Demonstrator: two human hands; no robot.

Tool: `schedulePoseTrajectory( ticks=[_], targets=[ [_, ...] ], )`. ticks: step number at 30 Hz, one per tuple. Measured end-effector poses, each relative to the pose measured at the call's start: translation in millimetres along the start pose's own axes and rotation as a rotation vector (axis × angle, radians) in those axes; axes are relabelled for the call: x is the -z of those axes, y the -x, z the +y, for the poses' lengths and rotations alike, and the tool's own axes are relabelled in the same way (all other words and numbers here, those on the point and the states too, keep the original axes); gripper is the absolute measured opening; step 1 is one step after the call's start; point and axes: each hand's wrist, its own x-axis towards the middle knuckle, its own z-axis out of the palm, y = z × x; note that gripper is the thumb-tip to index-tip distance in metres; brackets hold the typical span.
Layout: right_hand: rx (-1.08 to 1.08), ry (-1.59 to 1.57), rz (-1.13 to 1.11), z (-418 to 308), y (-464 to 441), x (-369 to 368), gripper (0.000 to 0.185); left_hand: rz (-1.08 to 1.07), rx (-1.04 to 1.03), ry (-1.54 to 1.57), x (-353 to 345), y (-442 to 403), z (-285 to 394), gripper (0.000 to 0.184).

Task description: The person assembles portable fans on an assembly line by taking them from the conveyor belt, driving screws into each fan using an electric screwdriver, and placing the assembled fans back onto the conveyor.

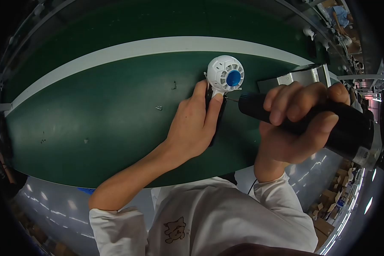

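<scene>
A white round device [225, 73] with slotted vents and a blue disc stands over the green work surface. My left hand [195, 115] is wrapped round its neck and a dark part below, fingers pressed on both sides. My right hand [301, 117] grips a thick black cylindrical power screwdriver [350, 128] held nearly level. Its thin bit points left and reaches the side of the device's neck, just beside my left fingertips; whether it touches a screw is too small to tell.
A metal box or tray [298, 77] stands behind my right hand. Small scraps [158, 108] lie on the green surface [94, 123]. A white strip [158, 45] runs along its far side. Another person [340, 17] is at the far upper right, with cardboard boxes [328, 198] lower right.
</scene>
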Motion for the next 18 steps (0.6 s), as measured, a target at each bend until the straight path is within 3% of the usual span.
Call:
schedulePoseTrajectory(
  ticks=[12,15,18],
  targets=[
    [-0.03,0.087,0.061,17.9,5.6,-24.3,0.032,-0.053,0.037,0.184,13.7,7.9,-0.9,0.03],
    [-0.002,0.289,-0.072,15.7,8.9,-22.9,0.033,-0.033,-0.102,0.008,24.9,15.2,2.9,0.03],
    [0.014,0.211,-0.167,12.1,8.1,-25.3,0.029,-0.074,-0.114,0.031,27.5,14.5,2.3,0.028]
  ],
)
